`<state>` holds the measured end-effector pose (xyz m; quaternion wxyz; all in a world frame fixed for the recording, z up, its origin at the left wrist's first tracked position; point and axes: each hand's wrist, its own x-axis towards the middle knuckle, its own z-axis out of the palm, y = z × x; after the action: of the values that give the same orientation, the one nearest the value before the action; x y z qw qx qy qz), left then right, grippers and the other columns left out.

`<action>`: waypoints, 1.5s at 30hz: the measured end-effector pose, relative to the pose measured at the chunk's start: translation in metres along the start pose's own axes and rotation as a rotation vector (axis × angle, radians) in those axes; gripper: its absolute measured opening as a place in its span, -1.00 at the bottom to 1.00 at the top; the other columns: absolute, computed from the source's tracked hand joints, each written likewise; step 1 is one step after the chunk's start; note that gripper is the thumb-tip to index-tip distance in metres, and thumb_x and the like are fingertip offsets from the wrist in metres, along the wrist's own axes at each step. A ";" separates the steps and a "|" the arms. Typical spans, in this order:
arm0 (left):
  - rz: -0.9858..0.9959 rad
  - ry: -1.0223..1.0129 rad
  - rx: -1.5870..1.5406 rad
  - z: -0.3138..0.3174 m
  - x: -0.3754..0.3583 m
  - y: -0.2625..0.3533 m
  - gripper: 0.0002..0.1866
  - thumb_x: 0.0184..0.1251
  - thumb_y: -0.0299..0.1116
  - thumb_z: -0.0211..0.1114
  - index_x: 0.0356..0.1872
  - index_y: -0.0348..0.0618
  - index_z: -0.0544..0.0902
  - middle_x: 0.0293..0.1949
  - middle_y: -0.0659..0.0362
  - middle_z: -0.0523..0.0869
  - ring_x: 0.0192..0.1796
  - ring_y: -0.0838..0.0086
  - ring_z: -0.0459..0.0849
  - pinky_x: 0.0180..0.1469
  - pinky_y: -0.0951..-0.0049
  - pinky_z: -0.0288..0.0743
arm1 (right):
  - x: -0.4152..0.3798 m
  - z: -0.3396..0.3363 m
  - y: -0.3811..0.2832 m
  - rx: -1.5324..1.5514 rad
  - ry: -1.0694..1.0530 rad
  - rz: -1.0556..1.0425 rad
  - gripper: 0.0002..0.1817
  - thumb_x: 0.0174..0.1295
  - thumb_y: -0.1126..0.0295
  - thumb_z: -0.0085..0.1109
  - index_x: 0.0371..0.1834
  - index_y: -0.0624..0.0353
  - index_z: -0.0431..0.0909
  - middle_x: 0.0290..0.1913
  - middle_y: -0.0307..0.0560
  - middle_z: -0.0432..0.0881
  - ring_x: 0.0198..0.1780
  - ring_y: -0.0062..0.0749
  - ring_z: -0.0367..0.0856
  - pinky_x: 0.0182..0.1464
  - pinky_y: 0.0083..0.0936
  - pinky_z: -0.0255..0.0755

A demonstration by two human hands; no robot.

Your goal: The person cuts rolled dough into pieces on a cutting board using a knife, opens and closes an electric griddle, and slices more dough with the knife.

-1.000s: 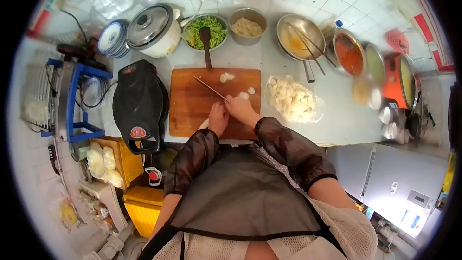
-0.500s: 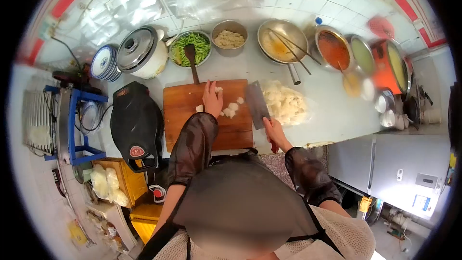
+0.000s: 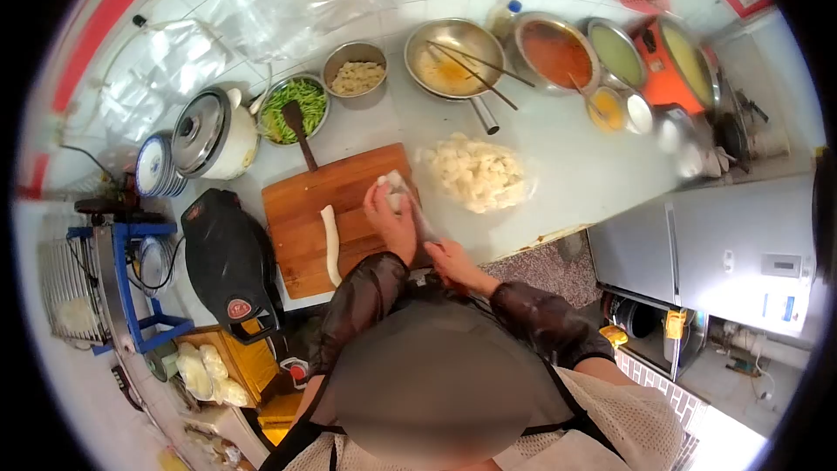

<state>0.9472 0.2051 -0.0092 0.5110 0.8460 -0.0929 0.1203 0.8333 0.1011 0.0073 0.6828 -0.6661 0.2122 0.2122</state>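
My right hand (image 3: 458,263) grips the handle of a cleaver (image 3: 420,220), its blade tilted along the right edge of the wooden cutting board (image 3: 301,187). My left hand (image 3: 394,225) is closed around cut white pieces (image 3: 394,185), pressing them against the blade; its fingers partly hide them. A long white strip (image 3: 330,246), perhaps dough, lies on the board left of my left hand. Right of the board, a heap of similar white pieces (image 3: 479,173) rests on clear plastic.
A wooden spatula (image 3: 301,133) leans from a bowl of chopped greens (image 3: 292,92) onto the board. Behind stand a pot of pale food (image 3: 356,77), a pan with chopsticks (image 3: 453,52) and a basin of red sauce (image 3: 558,51). A black electric griddle (image 3: 228,262) sits at left.
My left hand has gathered the loose white pieces and moved right to the cleaver. The blade has come to the board's edge. The white strip shows more fully, and the view has turned.
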 end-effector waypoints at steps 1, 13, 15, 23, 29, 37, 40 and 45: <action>0.025 -0.026 -0.011 0.005 -0.002 0.026 -0.55 0.31 -0.33 0.24 0.19 -0.19 0.43 0.24 -0.10 0.33 0.30 -0.02 0.28 0.33 0.05 0.14 | -0.017 -0.015 -0.006 -0.013 0.007 0.049 -0.69 0.48 0.15 -0.08 -0.23 0.21 0.38 -0.68 -0.26 0.34 -0.74 -0.54 0.32 -0.70 -0.52 0.24; 0.263 -0.654 0.397 0.115 0.048 0.032 -0.49 0.35 -0.27 0.19 0.32 -0.05 0.41 0.41 -0.08 0.25 0.42 0.02 0.23 0.41 0.03 0.11 | -0.057 -0.129 -0.026 0.105 0.421 0.035 -0.72 0.42 0.22 -0.05 -0.33 0.21 0.33 -0.66 -0.21 0.37 -0.75 -0.47 0.36 -0.69 -0.46 0.30; 0.348 -0.777 0.596 0.102 0.050 0.043 -0.48 0.36 -0.26 0.18 0.34 -0.05 0.40 0.44 -0.07 0.24 0.44 0.02 0.22 0.43 0.04 0.11 | -0.069 -0.150 -0.010 -0.005 0.440 0.029 -0.72 0.41 0.21 -0.04 -0.29 0.24 0.33 -0.63 -0.02 0.46 -0.71 -0.21 0.47 -0.62 -0.29 0.37; 0.068 -0.372 0.278 -0.051 -0.017 -0.004 -0.49 0.14 -0.45 0.34 0.16 -0.22 0.46 0.26 -0.09 0.38 0.30 -0.04 0.32 0.33 0.03 0.20 | -0.093 -0.131 -0.035 -0.528 0.501 -0.031 -0.72 0.42 0.20 0.00 -0.21 0.24 0.34 -0.53 0.25 0.56 -0.41 0.26 0.56 -0.42 -0.06 0.36; -0.097 -0.243 0.576 -0.131 -0.038 -0.111 -0.31 0.06 -0.55 0.34 0.27 -0.33 0.30 0.24 -0.17 0.29 0.32 -0.10 0.23 0.34 0.00 0.12 | -0.054 -0.065 -0.059 -0.295 0.244 -0.108 -0.74 0.45 0.26 0.00 -0.27 0.24 0.30 -0.65 -0.13 0.42 -0.70 -0.46 0.41 -0.64 -0.43 0.30; -0.356 -0.086 0.505 -0.114 0.009 -0.131 -0.46 0.19 -0.54 0.28 0.23 -0.25 0.38 0.10 -0.12 0.39 0.17 -0.05 0.36 0.23 0.07 0.27 | 0.004 -0.018 -0.060 -0.213 0.153 -0.127 -0.73 0.47 0.25 -0.04 -0.30 0.21 0.27 -0.68 -0.23 0.30 -0.73 -0.50 0.35 -0.67 -0.46 0.28; -0.039 -0.155 0.314 -0.103 0.022 -0.128 -0.61 0.25 -0.63 0.14 0.13 -0.25 0.44 0.04 -0.07 0.43 0.13 -0.05 0.38 0.17 0.09 0.30 | -0.013 -0.019 -0.069 -0.236 0.198 -0.135 -0.73 0.46 0.25 -0.02 -0.31 0.20 0.27 -0.67 -0.20 0.34 -0.73 -0.50 0.36 -0.68 -0.45 0.26; 0.225 -0.470 0.306 -0.076 0.026 -0.102 -0.53 0.24 -0.61 0.17 0.21 -0.23 0.43 0.11 -0.08 0.42 0.17 -0.02 0.36 0.23 0.10 0.27 | -0.045 -0.041 -0.057 -0.365 0.314 -0.085 -0.72 0.44 0.24 -0.01 -0.23 0.27 0.29 -0.61 0.07 0.50 -0.61 -0.12 0.56 -0.59 -0.27 0.35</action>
<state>0.9925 0.3183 -0.0530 0.3254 0.9024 -0.2824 -0.0104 0.8290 0.0585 0.0786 0.5181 -0.8116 0.2457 0.1117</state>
